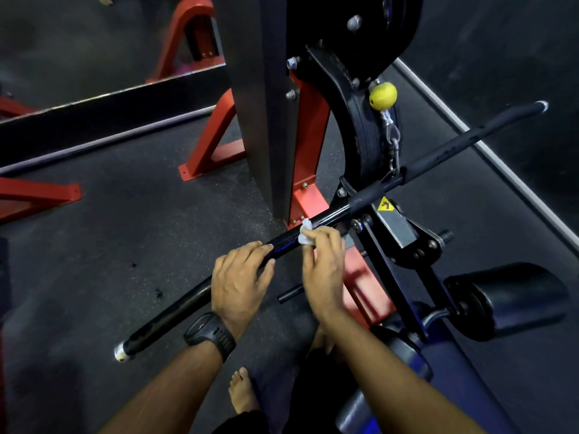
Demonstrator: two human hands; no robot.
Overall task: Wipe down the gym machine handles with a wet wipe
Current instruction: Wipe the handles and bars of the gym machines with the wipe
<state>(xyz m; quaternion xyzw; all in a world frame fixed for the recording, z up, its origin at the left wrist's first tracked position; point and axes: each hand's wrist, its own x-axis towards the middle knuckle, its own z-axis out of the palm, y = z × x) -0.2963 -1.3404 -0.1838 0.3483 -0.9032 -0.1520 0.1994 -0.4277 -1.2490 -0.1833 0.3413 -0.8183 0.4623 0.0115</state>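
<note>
A long black pull-down bar (454,142) runs from the lower left to the upper right, clipped at its middle to a cable with a yellow ball stopper (382,96). My left hand (239,283), with a black watch on the wrist, grips the bar left of its middle. Just to the right, my right hand (322,264) pinches a small white wet wipe (305,233) against the bar's shiny centre section. The bar's left end cap (120,352) shows silver.
The red and black machine frame (308,133) rises behind the bar, with a black pulley housing (354,126). A black roller pad (513,296) and a blue seat (407,364) lie at the lower right. My bare foot (242,391) stands on the dark rubber floor.
</note>
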